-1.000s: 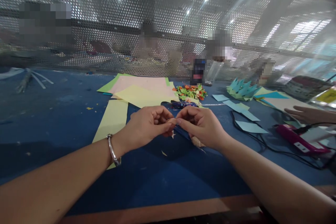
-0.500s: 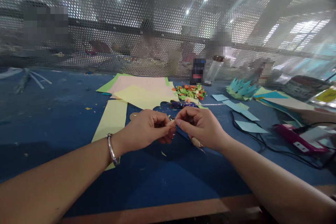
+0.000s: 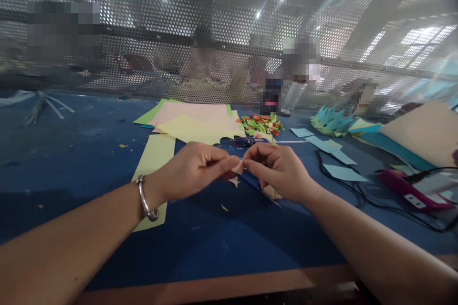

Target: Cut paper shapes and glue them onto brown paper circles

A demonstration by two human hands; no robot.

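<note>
Between my two hands is a small piece of pink paper, held just above the blue tabletop. My left hand, with a silver bangle at the wrist, pinches it between thumb and fingers. My right hand has its thumb and forefinger closed at the paper's right end. A pale pointed paper scrap shows just below the fingertips. Partly hidden under my right hand are a blue tool-like object and a tan piece. Behind the hands lies a dark blue glue gun with a clear glue stick.
Yellow and pink paper sheets lie at the back, with a yellow strip at left. Beyond the glue gun is a pile of small paper cuttings. Light blue paper pieces, a black cord and a purple power strip lie right. A perforated metal screen stands behind.
My left fingers have shifted on the pink paper, and more of it shows. At the far right, a pink sheet has been lifted and tilted up, with part of a hand at the edge.
</note>
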